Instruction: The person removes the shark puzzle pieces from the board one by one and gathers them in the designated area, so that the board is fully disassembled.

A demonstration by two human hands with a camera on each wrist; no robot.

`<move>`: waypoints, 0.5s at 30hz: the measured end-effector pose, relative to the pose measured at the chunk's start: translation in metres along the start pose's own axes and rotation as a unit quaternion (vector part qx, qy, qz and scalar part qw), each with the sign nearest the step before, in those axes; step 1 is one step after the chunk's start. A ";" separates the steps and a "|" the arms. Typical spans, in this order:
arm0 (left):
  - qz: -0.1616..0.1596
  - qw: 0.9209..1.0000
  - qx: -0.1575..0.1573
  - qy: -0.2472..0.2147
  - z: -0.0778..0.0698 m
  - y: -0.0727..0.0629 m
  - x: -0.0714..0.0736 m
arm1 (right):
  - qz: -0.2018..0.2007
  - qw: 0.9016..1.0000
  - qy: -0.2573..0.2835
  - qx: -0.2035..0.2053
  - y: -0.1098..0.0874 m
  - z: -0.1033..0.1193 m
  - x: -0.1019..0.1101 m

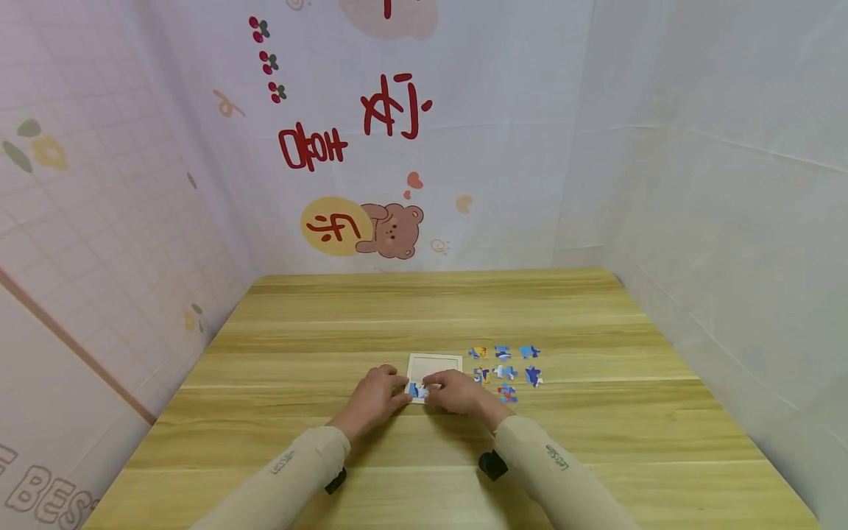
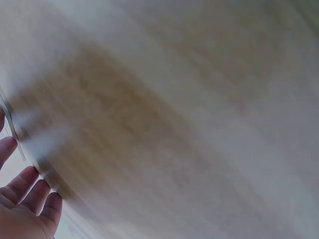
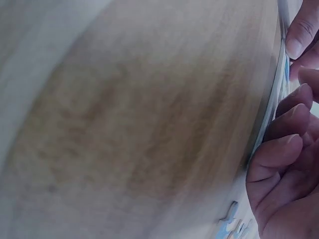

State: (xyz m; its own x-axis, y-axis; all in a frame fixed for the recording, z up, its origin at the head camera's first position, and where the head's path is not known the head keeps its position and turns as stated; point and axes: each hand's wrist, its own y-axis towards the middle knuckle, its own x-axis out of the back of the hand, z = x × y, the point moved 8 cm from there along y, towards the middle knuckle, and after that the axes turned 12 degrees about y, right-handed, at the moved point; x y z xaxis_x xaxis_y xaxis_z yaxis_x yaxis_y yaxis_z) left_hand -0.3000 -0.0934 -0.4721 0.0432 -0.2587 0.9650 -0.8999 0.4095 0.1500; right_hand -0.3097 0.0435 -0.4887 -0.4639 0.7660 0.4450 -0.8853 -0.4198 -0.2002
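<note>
A small white puzzle frame (image 1: 435, 358) lies on the table between the two hands. Blue and white puzzle pieces (image 1: 416, 390) sit in its lower left part. My left hand (image 1: 376, 396) is at the frame's left side, its thumb and index fingertips touching the edge near the lower corner. In the left wrist view, the fingers (image 2: 37, 196) lie loosely bent along that edge. My right hand (image 1: 457, 391) reaches over the frame's lower right part and pinches a puzzle piece with thumb and index finger, the fingers hiding much of it. Its other fingers (image 3: 276, 157) are curled by the frame's near edge.
Several loose puzzle pieces (image 1: 506, 372), blue, white, yellow and red, lie spread on the wooden table (image 1: 318, 316) to the right of the frame. A printed cloth wall (image 1: 503, 147) stands behind the table, with more walls at the left and right.
</note>
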 end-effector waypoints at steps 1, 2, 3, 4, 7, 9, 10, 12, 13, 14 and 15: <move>0.000 1.000 0.000 -0.001 0.000 0.000 0.000 | 0.002 1.000 -0.008 0.005 0.000 0.001 0.000; 0.001 1.000 -0.001 0.000 0.000 0.000 -0.001 | 0.004 1.000 -0.013 0.011 0.001 0.002 -0.001; 0.003 1.000 0.000 0.000 0.000 0.001 -0.002 | 0.004 1.000 -0.017 0.017 0.001 0.003 -0.001; 0.002 1.000 -0.001 0.001 0.000 0.001 -0.002 | 0.004 1.000 -0.011 0.019 0.001 0.003 -0.001; 0.000 1.000 -0.005 0.000 0.000 0.001 -0.003 | -0.006 1.000 0.007 0.025 0.002 0.004 0.001; -0.003 1.000 -0.007 -0.002 -0.001 0.001 -0.002 | -0.017 0.999 0.011 0.032 0.003 0.005 0.003; -0.004 1.000 -0.008 -0.004 -0.001 0.001 -0.001 | -0.022 0.999 0.011 0.035 0.004 0.005 0.004; -0.007 1.000 -0.010 -0.006 -0.002 0.000 0.001 | -0.032 0.999 0.001 0.044 0.004 0.007 0.005; -0.008 1.000 -0.010 -0.007 -0.003 0.000 0.001 | -0.037 0.998 -0.006 0.052 0.004 0.009 0.005; -0.009 1.000 -0.010 -0.008 -0.003 0.000 0.002 | -0.039 0.998 -0.009 0.058 0.004 0.010 0.005; -0.010 1.000 -0.010 -0.009 -0.003 -0.001 0.003 | -0.042 0.997 -0.013 0.062 0.004 0.011 0.004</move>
State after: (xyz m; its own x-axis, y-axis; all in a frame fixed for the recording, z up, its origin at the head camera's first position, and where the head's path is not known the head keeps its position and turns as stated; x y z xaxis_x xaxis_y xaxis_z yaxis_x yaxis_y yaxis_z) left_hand -0.2978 -0.0917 -0.4687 0.0530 -0.2833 0.9576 -0.8904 0.4208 0.1738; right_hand -0.3150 0.0396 -0.4781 -0.3857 0.7890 0.4783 -0.9092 -0.4131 -0.0517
